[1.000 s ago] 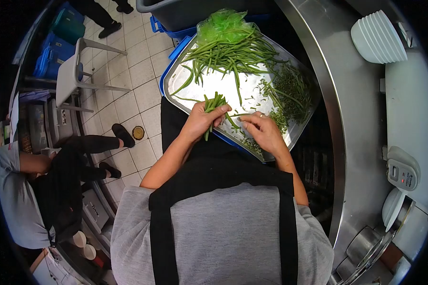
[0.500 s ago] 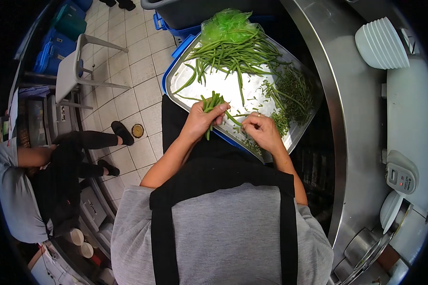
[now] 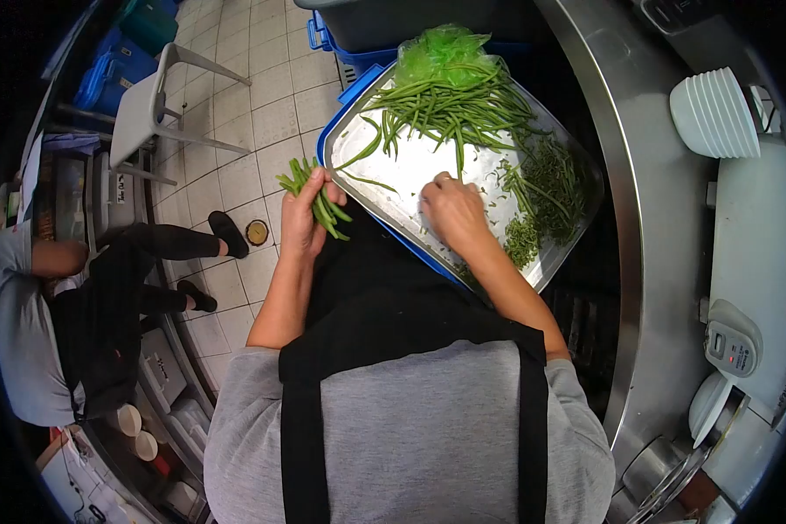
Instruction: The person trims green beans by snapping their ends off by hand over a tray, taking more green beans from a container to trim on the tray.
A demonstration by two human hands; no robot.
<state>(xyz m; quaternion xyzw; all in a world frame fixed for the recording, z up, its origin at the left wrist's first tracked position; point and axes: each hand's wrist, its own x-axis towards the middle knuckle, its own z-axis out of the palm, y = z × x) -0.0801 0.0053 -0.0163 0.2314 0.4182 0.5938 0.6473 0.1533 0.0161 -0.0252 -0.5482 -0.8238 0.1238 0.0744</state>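
My left hand (image 3: 302, 214) is closed around a bunch of cut green beans (image 3: 330, 215), held off the near left edge of the metal tray (image 3: 393, 196). Over the middle of that tray, my right hand (image 3: 454, 211) points down with curled fingers, close to its surface; whatever the fingertips hold is hidden. Long green beans (image 3: 463, 106) lie heaped at the tray's far end beside a crumpled green plastic bag (image 3: 441, 57). A few loose beans lie at the left. Along the right side is a heap of thin trimmings (image 3: 550, 183), with small green bits (image 3: 522, 243) nearer me.
The tray rests on a blue container (image 3: 410, 243). A steel counter (image 3: 616, 131) curves along my right, bearing stacked white bowls (image 3: 714, 113). To the left stand a grey stool (image 3: 140, 113) and a seated person (image 3: 105, 297) with legs stretched out across the tiled floor (image 3: 236, 188).
My left hand has moved left with the beans, away from over the tray. My right hand has shifted left and farther into the tray, away from the bean it was touching.
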